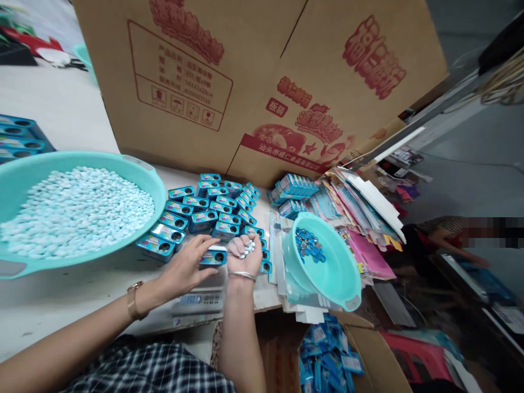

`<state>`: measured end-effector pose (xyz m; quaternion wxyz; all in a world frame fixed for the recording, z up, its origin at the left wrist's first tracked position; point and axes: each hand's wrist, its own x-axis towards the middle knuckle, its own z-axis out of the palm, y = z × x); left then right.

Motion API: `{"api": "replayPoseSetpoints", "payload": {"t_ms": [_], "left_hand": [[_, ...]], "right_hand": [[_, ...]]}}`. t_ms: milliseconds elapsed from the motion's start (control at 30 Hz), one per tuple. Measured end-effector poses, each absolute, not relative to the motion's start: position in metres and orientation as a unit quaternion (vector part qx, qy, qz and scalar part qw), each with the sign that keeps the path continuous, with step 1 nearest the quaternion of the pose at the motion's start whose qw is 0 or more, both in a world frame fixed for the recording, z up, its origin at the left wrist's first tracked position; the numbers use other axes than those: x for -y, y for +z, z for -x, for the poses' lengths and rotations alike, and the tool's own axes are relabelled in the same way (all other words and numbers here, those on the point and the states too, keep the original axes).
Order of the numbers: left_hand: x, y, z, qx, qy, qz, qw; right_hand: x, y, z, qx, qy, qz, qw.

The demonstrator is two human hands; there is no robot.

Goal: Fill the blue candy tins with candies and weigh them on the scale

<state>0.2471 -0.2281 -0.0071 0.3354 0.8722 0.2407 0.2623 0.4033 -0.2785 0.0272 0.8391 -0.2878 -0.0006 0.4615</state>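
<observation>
My left hand [186, 270] has its thumb and fingers on either side of a small blue tin [213, 256] with a round dark hole in its top. Just right of that tin, my right hand [244, 256] is curled palm up around a small heap of pale blue and white candies [248, 249]. Beneath my wrists lies a digital scale [199, 302], partly covered. Several more blue tins [203, 217] with holes in their tops stand in close rows beyond my hands. At the left, a large turquoise basin [158, 188] holds a mass of similar candies.
A large cardboard box [254, 71] walls off the back. A smaller turquoise tub [339, 278] with blue round caps stands on the right, beside stacked papers [360, 202]. Below the table edge, an open carton [360, 346] holds blue packs. Another person [440, 234] works far right.
</observation>
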Motion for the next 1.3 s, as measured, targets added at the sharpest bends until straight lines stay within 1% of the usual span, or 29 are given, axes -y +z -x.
{"api": "replayPoseSetpoints", "payload": {"t_ms": [133,267,433,533,733,867,1067,1167,1300], "left_hand": [[0.228,0.009,-0.209,-0.269,0.326,-0.849,0.316],[0.235,0.021,-0.164,-0.363,0.386,-0.794,0.299],[0.245,0.017,-0.134,-0.436,0.388,-0.754,0.303],[0.245,0.013,-0.134,-0.422,0.387,-0.758,0.311],[0.241,0.011,-0.159,-0.335,0.364,-0.808,0.319],[0.235,0.007,-0.197,-0.271,0.299,-0.872,0.277],[0.226,0.005,-0.239,-0.237,0.145,-0.941,0.192],[0.200,0.031,-0.239,-0.248,0.178,-0.940,0.150],[0.124,0.082,-0.240,-0.348,0.238,-0.905,0.062]], "right_hand": [[0.301,0.027,-0.426,0.043,0.491,0.217,0.842],[0.324,0.032,-0.440,0.034,0.476,0.184,0.859],[0.336,0.033,-0.444,0.026,0.459,0.192,0.867],[0.332,0.031,-0.441,0.030,0.466,0.201,0.861],[0.316,0.024,-0.429,0.027,0.485,0.198,0.851],[0.310,0.023,-0.424,0.033,0.498,0.194,0.845],[0.319,0.020,-0.432,0.056,0.502,0.184,0.843],[0.329,0.017,-0.442,0.068,0.496,0.190,0.844],[0.337,0.014,-0.450,0.063,0.488,0.181,0.851]]}}
